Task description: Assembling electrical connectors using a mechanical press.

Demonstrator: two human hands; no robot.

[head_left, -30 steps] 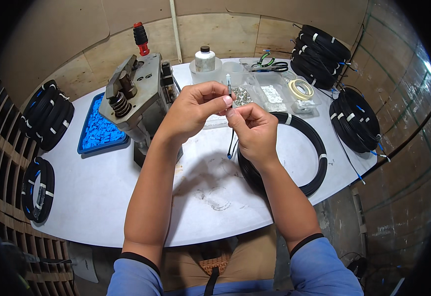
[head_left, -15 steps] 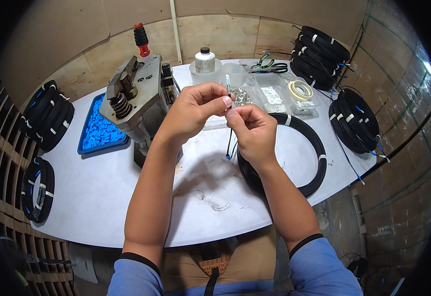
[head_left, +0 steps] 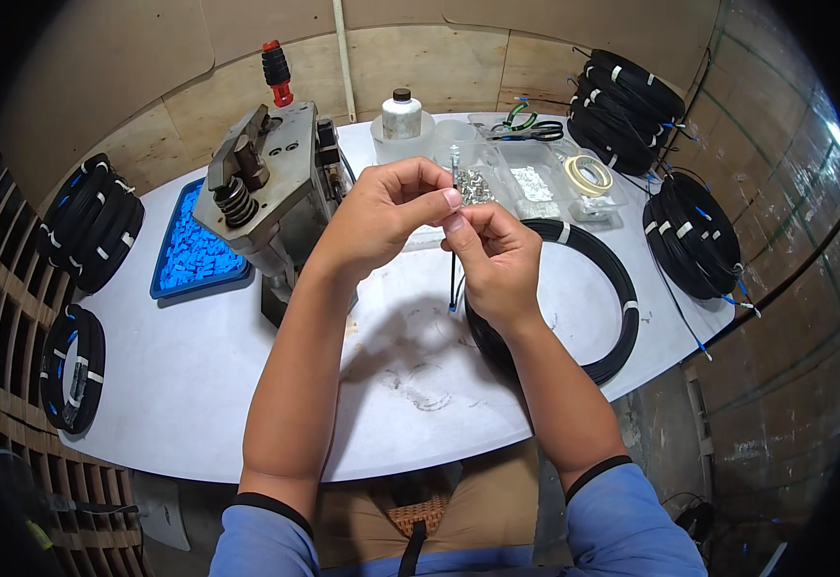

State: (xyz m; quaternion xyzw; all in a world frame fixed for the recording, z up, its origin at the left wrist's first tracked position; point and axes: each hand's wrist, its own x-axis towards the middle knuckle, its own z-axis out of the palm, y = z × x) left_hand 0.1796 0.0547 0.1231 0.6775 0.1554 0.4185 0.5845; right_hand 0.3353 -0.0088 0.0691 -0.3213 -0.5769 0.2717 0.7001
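Observation:
Above the middle of the table, both hands pinch a thin black cable (head_left: 455, 267) close to its end. My left hand (head_left: 381, 213) closes thumb and finger on it from the left. My right hand (head_left: 499, 258) grips it from the right, its fingertips touching the left ones. A pale, metallic-looking tip (head_left: 455, 160) points upward out of the fingers. Below the hands the cable hangs down, with a small blue piece (head_left: 453, 309) at its lower part. Beside my right hand lies a coil of black cable (head_left: 622, 288) bound with white tape.
A metal press (head_left: 280, 163) stands left of my hands, beside a blue tray (head_left: 157, 292) of small blue pieces. Behind are clear bins (head_left: 588, 219), a white bottle (head_left: 402, 119), pliers (head_left: 526, 130) and a tape roll (head_left: 588, 175). Bundled cable coils (head_left: 694, 236) line both sides.
The cable tip has shifted slightly right and stands more upright. The hanging part below has swung a little to the right. Both hands keep their pinch, nearly in place.

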